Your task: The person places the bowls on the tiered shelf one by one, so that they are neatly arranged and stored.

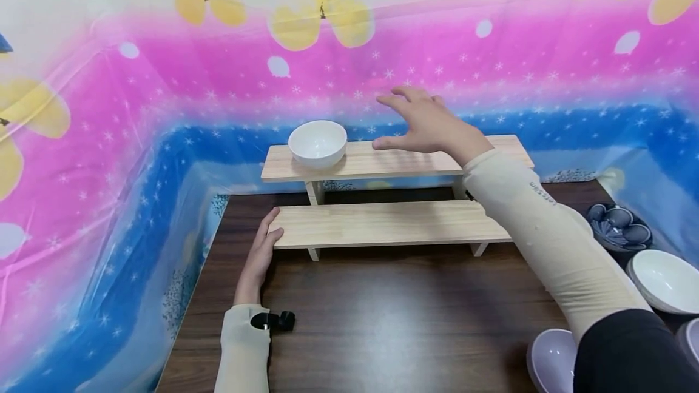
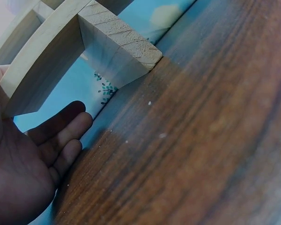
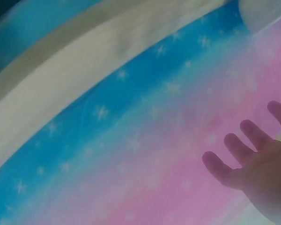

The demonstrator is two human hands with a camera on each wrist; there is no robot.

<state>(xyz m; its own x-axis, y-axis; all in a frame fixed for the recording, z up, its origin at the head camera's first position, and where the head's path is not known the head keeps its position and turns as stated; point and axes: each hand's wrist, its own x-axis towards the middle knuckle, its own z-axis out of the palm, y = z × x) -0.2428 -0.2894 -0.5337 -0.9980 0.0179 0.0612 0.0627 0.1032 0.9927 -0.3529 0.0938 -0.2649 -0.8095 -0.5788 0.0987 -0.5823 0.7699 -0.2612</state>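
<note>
A two-tier wooden shelf [image 1: 382, 223] stands on the dark table. My left hand [image 1: 262, 251] holds the left end of its lower board, thumb on top at the front corner. In the left wrist view, several fingers [image 2: 65, 129] of that hand extend below the board [image 2: 42, 65]. A white bowl [image 1: 318, 143] sits upright on the left part of the upper board. To the right of the bowl, my right hand [image 1: 423, 123] is raised over the upper board, fingers spread and holding nothing. The right wrist view shows its spread fingers [image 3: 241, 147] before the patterned cloth.
At the right table edge stand a dark container [image 1: 619, 226] of small dark dishes, a stack of white bowls [image 1: 666, 281] and a lilac bowl [image 1: 551, 359], partly hidden by my right arm. Patterned cloth [image 1: 338, 71] hangs behind and to the left of the table [image 1: 382, 308].
</note>
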